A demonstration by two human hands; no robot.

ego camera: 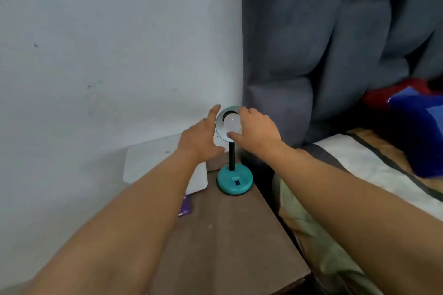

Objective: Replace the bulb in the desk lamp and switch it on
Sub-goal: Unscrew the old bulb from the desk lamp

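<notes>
**Both hands up at the lamp head, bulb in the right**

Right hand (pixel 257 130) first: fingers curled over the top of the frosted white round bulb (pixel 232 124), thumb pressed under it at six o'clock, so that is a clear grasp on the bulb. The bulb sits inside the open mouth of the lamp's round shade (pixel 219 120), white inside with a teal rim, which faces the camera.

Left hand (pixel 200 137) now: fingers spread and loose, forefinger pointing up along the shade's nine o'clock edge, palm just beside the shade. Whether it actually touches the shade, I cannot tell; it clenches nothing.

Out from there, a black stem drops to six o'clock from the shade into the round teal plastic lamp base (pixel 235 181), with a small dark switch (pixel 237 183) on its front. The base stands on a brown wooden bedside table (pixel 230 235). At nine o'clock from the base lies a flat white rounded-corner slab (pixel 148 159), and a small purple card (pixel 185 206) lies near its front corner. A pale wall (pixel 107 43) stands behind, a grey padded headboard (pixel 323 43) at two o'clock, and a bed with striped bedding (pixel 364 163) at three o'clock.
</notes>
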